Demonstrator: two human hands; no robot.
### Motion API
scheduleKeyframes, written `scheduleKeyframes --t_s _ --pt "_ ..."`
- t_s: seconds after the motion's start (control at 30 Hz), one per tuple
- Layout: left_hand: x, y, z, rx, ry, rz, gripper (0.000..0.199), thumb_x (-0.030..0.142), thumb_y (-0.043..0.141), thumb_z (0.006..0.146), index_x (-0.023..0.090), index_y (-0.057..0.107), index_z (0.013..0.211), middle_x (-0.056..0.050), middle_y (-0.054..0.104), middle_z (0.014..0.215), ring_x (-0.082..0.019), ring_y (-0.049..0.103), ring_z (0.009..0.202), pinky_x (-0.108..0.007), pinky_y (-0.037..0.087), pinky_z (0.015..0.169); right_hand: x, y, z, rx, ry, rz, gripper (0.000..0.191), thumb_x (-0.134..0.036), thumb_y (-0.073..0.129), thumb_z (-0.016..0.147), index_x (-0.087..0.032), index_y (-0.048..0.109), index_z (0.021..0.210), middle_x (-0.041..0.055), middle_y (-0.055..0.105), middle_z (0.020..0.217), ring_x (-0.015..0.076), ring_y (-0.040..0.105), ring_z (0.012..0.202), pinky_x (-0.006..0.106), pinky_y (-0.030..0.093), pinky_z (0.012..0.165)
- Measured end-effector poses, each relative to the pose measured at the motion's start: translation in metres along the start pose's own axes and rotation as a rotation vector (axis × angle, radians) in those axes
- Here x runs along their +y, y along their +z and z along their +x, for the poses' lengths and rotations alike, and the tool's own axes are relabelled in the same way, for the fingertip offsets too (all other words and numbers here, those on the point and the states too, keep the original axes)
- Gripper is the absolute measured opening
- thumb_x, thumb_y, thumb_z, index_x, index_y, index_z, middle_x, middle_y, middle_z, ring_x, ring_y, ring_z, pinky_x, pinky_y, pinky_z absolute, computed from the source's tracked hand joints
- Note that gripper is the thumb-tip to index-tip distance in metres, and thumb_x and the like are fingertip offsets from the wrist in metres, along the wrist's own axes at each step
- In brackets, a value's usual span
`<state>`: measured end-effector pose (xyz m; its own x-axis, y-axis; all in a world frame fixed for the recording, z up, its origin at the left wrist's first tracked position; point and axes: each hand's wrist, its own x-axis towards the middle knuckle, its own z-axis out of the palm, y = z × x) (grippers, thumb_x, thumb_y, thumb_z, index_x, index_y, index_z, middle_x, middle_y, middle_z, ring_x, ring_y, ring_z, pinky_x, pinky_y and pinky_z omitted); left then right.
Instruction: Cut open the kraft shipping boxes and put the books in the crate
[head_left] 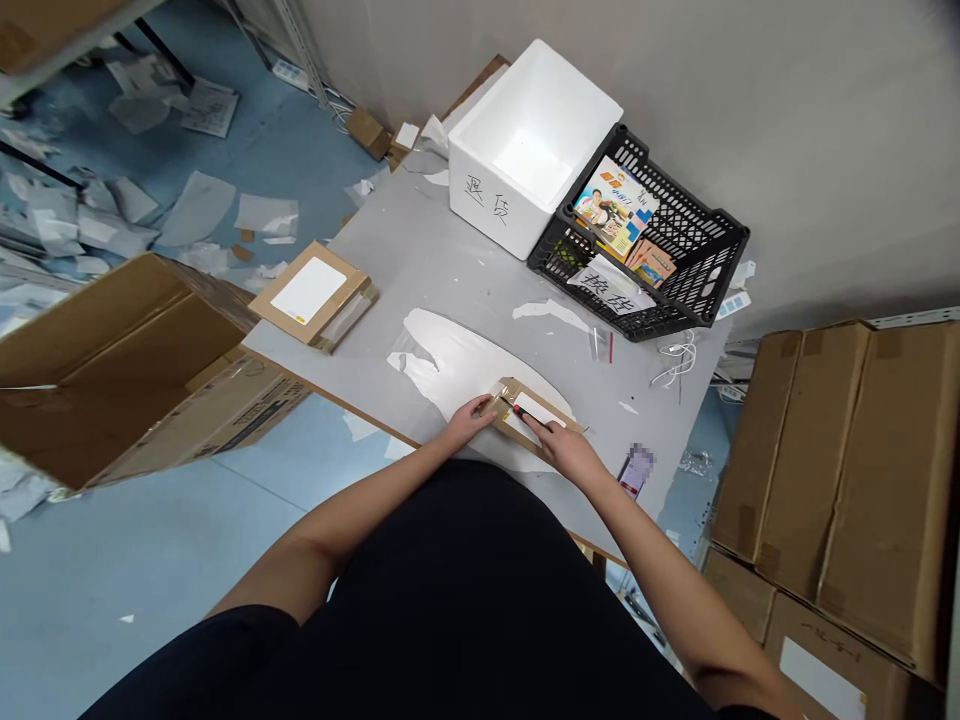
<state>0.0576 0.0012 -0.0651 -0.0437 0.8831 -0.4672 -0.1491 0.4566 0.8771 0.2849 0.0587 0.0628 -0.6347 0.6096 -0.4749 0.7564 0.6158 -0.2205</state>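
Note:
A small brown cardboard parcel [551,407] with a white label lies near the front edge of the grey table, partly over a white sheet [457,355]. My left hand [471,419] grips the parcel's left end, fingers at its taped edge. In my right hand [566,446] is a slim red-and-black tool [530,413], perhaps a cutter, its thin tip pointing at the parcel's taped left end. Whether the tip touches the tape is too small to tell.
Another labelled parcel [311,296] sits at the table's left edge. Behind are a white foam box [491,205] and a black crate [686,240] with booklets. A phone [636,472] lies right. An open carton [172,420] stands left; stacked cartons [832,470] stand right.

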Motion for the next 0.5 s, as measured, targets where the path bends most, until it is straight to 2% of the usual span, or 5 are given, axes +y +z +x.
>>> scheduleKeyframes --t_s 0.13,0.33,0.5 --pt "0.0 0.0 0.0 0.011 -0.01 -0.042 0.057 0.045 0.072 0.071 0.021 0.061 0.122 -0.009 0.062 0.127 -0.03 0.052 0.123 -0.043 0.034 0.11 -0.002 -0.007 0.005 -0.031 -0.036 -0.028 0.066 -0.021 0.045 0.092 -0.037 0.022 0.152 0.0059 0.061 0.096 0.0164 0.058 0.069 0.024 0.041 0.066" --pt "-0.008 0.001 0.003 0.009 0.009 -0.022 0.059 0.046 0.071 0.073 0.02 0.06 0.125 -0.01 0.06 0.13 -0.029 0.053 0.122 -0.043 0.036 0.109 -0.003 -0.007 0.007 -0.017 -0.018 0.035 0.064 -0.016 0.045 0.091 -0.037 0.031 0.149 0.0062 0.061 0.096 0.0174 0.058 0.072 0.026 0.041 0.071" --pt "-0.011 0.001 0.005 0.014 0.032 0.028 0.059 0.047 0.067 0.076 0.019 0.058 0.127 -0.01 0.061 0.13 -0.028 0.054 0.121 -0.042 0.038 0.108 -0.01 -0.02 0.008 -0.102 0.009 -0.152 0.075 -0.006 0.042 0.087 -0.04 0.021 0.151 0.0058 0.059 0.1 0.0178 0.059 0.079 0.026 0.041 0.07"
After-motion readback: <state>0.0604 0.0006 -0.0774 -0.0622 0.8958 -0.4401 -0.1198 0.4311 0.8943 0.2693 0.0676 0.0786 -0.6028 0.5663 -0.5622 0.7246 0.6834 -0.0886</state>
